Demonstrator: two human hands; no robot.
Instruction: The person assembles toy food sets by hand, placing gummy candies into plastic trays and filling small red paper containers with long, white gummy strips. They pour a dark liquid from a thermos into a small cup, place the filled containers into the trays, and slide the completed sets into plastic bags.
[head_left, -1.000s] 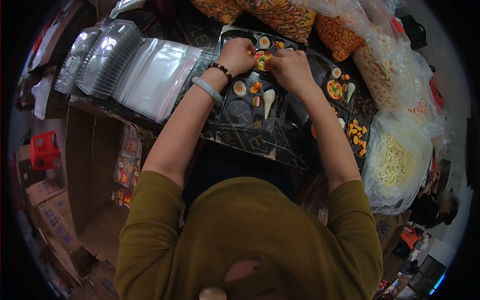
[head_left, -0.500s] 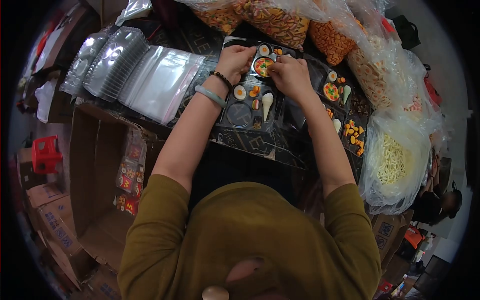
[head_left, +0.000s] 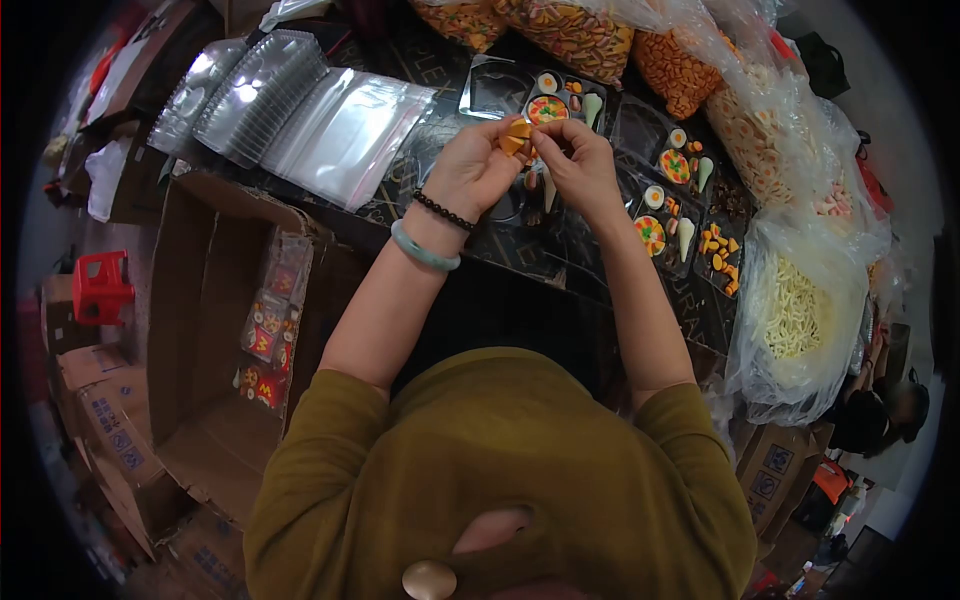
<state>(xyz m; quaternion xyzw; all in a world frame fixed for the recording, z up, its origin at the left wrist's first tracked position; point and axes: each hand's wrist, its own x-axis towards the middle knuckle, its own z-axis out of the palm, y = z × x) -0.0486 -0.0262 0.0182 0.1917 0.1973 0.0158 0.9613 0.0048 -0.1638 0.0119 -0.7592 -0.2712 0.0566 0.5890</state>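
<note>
My left hand (head_left: 475, 168) is turned partly palm up, holding small orange and yellow toy food pieces (head_left: 515, 139) at its fingertips. My right hand (head_left: 577, 165) pinches thumb and forefinger together right beside those pieces; whatever sits in this pinch is hidden. Just beyond the hands lies a clear compartment tray (head_left: 492, 88) with a miniature pizza (head_left: 547, 109), a fried egg (head_left: 547, 83) and a pale ice cream cone (head_left: 592, 108). Another tray lies under my hands, largely covered by them. To the right, similar trays hold a pizza (head_left: 675, 166) and a second pizza (head_left: 650, 235).
Loose orange pieces (head_left: 718, 262) lie at the table's right. Big plastic bags of small pieces (head_left: 570, 40) line the back, and a bag of pale strands (head_left: 795, 315) stands right. Clear bags (head_left: 345, 135) and stacked lids (head_left: 262, 95) lie left, above an open carton (head_left: 195, 360) containing packed sets.
Both hands have drawn back from the far tray and come together nearer me. Orange and yellow pieces now show in my left fingers. The view has shifted slightly.
</note>
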